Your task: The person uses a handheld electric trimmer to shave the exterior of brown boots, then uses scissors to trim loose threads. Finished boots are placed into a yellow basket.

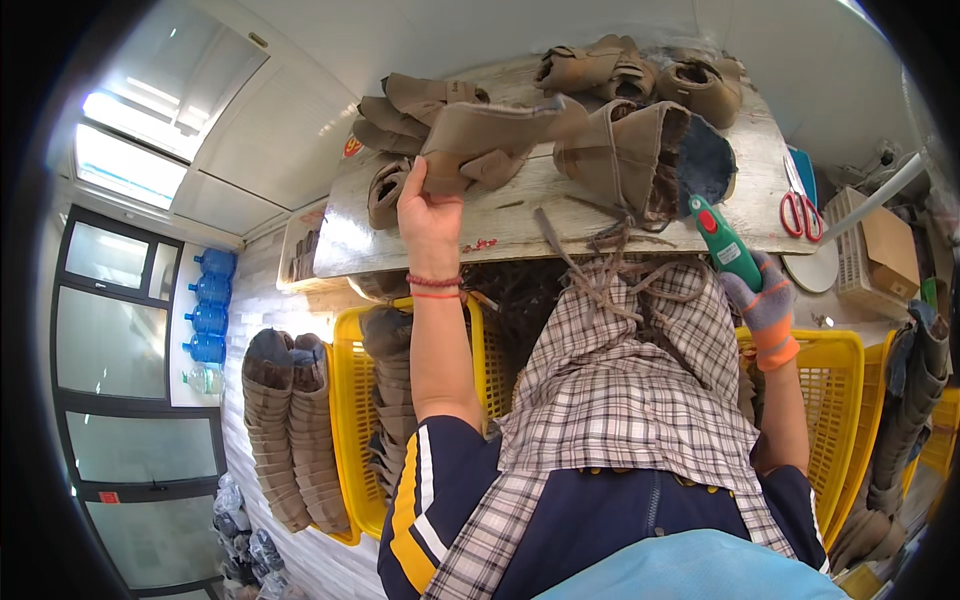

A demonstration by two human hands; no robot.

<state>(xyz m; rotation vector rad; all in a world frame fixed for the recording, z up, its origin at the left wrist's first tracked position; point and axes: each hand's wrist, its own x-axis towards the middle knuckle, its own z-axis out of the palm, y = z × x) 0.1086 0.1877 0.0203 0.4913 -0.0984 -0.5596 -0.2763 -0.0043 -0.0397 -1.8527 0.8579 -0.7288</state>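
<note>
My left hand [432,220], bare with red bands at the wrist, is closed on the lower edge of a brown boot upper [490,132] and holds it up over the table. My right hand [768,308] wears a grey glove with an orange cuff. Its fingers wrap round a green handheld power cutter [730,250] with a red button, tip pointing up and to the left. Just beyond that tip, a larger brown upper [600,155] lies on the table, its dark blue lining [706,165] showing. The cutter's tip looks close to the lining; contact is unclear.
More uppers [700,92] lie along the back of the worn white table [350,235]. Red-handled scissors [798,212] are at its right end. Yellow baskets [345,420] stand on both sides of me, with stacked uppers [272,440] at the left. Trimmed strips [585,270] hang at the front edge.
</note>
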